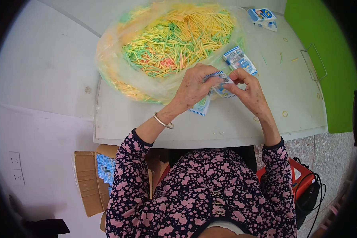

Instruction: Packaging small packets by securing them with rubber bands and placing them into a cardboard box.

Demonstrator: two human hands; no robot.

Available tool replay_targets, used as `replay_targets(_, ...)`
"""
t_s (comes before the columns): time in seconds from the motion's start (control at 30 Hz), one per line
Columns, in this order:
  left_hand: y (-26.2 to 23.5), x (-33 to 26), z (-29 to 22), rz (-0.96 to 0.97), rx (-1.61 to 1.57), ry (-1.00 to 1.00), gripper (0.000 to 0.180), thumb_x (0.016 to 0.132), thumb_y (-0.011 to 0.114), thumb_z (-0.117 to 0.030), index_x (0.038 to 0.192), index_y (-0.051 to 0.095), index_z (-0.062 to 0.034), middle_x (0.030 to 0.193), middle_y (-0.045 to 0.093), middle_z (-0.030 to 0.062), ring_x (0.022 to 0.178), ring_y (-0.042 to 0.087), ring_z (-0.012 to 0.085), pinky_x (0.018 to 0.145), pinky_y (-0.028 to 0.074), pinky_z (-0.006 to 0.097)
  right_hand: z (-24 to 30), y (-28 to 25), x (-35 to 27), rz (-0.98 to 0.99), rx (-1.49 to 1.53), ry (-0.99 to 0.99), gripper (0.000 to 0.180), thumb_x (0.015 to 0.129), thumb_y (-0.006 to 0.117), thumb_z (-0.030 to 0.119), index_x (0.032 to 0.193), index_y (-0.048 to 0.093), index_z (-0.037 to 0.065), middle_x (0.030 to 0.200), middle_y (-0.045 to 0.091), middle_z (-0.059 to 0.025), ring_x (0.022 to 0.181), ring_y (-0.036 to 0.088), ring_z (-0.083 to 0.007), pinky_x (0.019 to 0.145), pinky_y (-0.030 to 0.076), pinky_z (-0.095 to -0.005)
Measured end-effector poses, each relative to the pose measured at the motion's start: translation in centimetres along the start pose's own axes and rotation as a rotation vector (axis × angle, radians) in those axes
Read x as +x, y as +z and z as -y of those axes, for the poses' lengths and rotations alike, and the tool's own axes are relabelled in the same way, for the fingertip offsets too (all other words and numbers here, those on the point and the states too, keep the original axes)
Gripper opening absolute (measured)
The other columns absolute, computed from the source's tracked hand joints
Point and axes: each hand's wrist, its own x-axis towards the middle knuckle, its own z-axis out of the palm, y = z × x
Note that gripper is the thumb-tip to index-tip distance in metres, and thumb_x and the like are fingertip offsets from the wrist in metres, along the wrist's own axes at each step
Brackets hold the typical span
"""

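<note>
Both hands meet over the near side of the table around a small blue and white packet (226, 92). My left hand (192, 86) pinches its left part between thumb and fingers. My right hand (248, 90) has its thumb and fingertips closed at the packet's right upper edge. Partly under the left hand lies another blue and white packet (201, 107) showing some green. Just beyond the right hand rest more such packets (241, 61). A big clear plastic bag (107, 59), open at the top, is full of thin yellow, green, orange and pink sticks (178, 37).
More packets (261, 16) lie at the table's far right. Rubber bands (285, 114) and a few loose sticks (281, 57) are scattered on the white table (166, 133). A green panel (325, 71) borders its right side. Below left stands an open cardboard box (89, 182) holding blue packets.
</note>
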Motion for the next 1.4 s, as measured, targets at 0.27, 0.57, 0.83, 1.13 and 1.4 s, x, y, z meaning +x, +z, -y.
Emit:
replay_targets(0.27,-1.3,-1.2,0.1,-0.066,0.130,-0.010,0.010,0.076,0.065,-0.008,0.084,0.066,-0.0018,0.068,0.058,0.0085,0.066,0.053,0.0185,0.061,0.041,0.030,0.7,1.6,0.6,0.113,0.238,0.152,0.014,0.083,0.061,0.009,0.086,0.062,-0.004,0.064,0.054,0.0025,0.059,0.044,-0.0040,0.053,0.035,-0.0205)
replay_targets(0.57,-5.2,-0.3,2.4,0.016,0.118,-0.118,0.013,0.079,0.065,-0.014,0.087,0.066,-0.0028,0.079,0.062,0.0083,0.074,0.056,0.0178,0.067,0.043,0.027,-0.3,2.7,1.2,0.130,0.257,0.059,0.014,0.086,0.059,0.012,0.084,0.061,-0.002,0.062,0.050,0.0020,0.057,0.040,-0.0042,0.050,0.033,-0.0217)
replay_targets(0.83,-15.1,2.5,10.2,0.135,1.417,0.121,0.027,0.079,0.061,-0.017,0.105,0.060,-0.0098,0.112,0.054,0.0073,0.107,0.047,0.0263,0.089,0.034,0.045,-1.6,2.2,2.0,0.113,0.408,0.178,0.018,0.089,0.056,0.015,0.078,0.057,0.001,0.066,0.047,0.0068,0.062,0.038,-0.0009,0.054,0.031,-0.0187)
replay_targets(1.13,-22.7,4.6,10.8,0.158,1.332,0.118,0.021,0.075,0.054,-0.007,0.096,0.059,-0.0073,0.100,0.058,0.0090,0.099,0.053,0.0273,0.082,0.040,0.043,-1.6,2.1,2.0,0.118,0.430,0.209,0.019,0.090,0.054,0.015,0.079,0.057,0.001,0.066,0.048,0.0069,0.061,0.039,-0.0006,0.054,0.031,-0.0184)
replay_targets(1.4,-31.8,8.1,8.8,0.111,1.555,-0.111,0.028,0.084,0.049,-0.019,0.109,0.056,-0.0066,0.111,0.059,0.0127,0.103,0.055,0.0299,0.087,0.042,0.039,-2.0,2.1,2.0,0.104,0.419,0.195,0.019,0.090,0.054,0.016,0.078,0.057,0.001,0.065,0.048,0.0071,0.059,0.038,-0.0005,0.052,0.030,-0.0180)
